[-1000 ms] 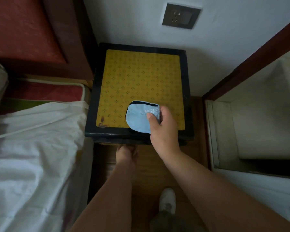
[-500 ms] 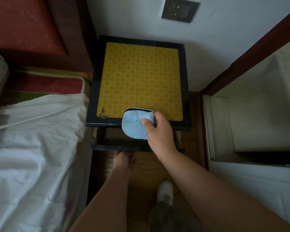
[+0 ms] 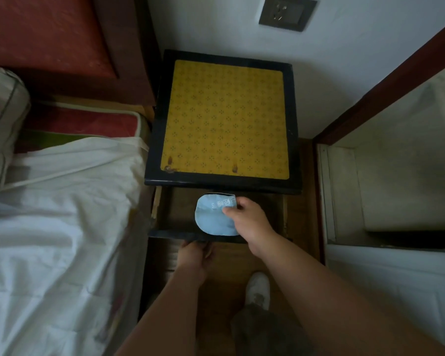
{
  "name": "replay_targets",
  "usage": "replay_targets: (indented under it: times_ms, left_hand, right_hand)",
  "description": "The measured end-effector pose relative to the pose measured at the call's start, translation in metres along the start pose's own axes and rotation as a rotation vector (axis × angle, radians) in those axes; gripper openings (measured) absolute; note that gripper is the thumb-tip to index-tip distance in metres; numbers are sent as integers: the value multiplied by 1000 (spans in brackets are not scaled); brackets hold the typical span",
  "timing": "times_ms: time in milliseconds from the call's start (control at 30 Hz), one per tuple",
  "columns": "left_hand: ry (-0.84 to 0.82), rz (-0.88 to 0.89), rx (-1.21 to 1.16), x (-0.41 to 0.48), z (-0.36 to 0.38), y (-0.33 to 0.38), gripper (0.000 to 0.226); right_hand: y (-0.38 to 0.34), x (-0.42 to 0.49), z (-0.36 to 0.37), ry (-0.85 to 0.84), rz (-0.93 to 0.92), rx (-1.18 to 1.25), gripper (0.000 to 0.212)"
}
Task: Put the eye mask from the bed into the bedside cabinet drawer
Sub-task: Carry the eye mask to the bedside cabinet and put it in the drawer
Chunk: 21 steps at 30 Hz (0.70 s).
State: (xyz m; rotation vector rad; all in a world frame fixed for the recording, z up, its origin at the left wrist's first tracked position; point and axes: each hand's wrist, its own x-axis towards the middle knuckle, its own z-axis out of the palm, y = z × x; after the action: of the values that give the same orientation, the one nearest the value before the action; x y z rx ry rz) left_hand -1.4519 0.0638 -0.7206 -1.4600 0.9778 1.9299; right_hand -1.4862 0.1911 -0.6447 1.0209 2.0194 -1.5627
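Overhead, yellow-topped bedside cabinet between bed and wall.

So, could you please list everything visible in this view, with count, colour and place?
eye mask: one, light blue, folded, over the open drawer, pinched by the right hand
drawer: one, dark wood, pulled out below the cabinet top
bedside cabinet: one, black frame with yellow patterned top, against the wall
bed sheet: one, white, left
headboard: one, red, upper left
wall socket: one, grey, above the cabinet
shoe: one, white, on the floor
left hand: at the drawer front, grip hidden
right hand: holding the mask
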Motion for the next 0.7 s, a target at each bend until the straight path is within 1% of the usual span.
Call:
replay_targets:
  times_ms: [133,233,300,433,533,633,700]
  left_hand:
    - [17,-13,60,2,-4,-1,29]
    - [18,-15,71,3,-8,-2,26]
    - [18,-12,76,4,-10,-3,26]
    - [13,2,88,6,-9,-4,28]
    - [14,-3,92,6,-8,-3,29]
    - [0,-9,103,5,-8,-2,27]
    - [-3,-16,98,5,-8,-2,27]
  right_hand:
    - [1,14,5,-34,95,-43,18]
    - [3,25,11,-30,108,-123,14]
    - [6,32,16,-11,90,-169,14]
    - [14,45,21,55,46,-249,23]
    - [18,49,18,123,-31,-372,15]
    - [20,48,17,184,-103,-510,15]
    - [20,46,18,223,-119,-559,14]
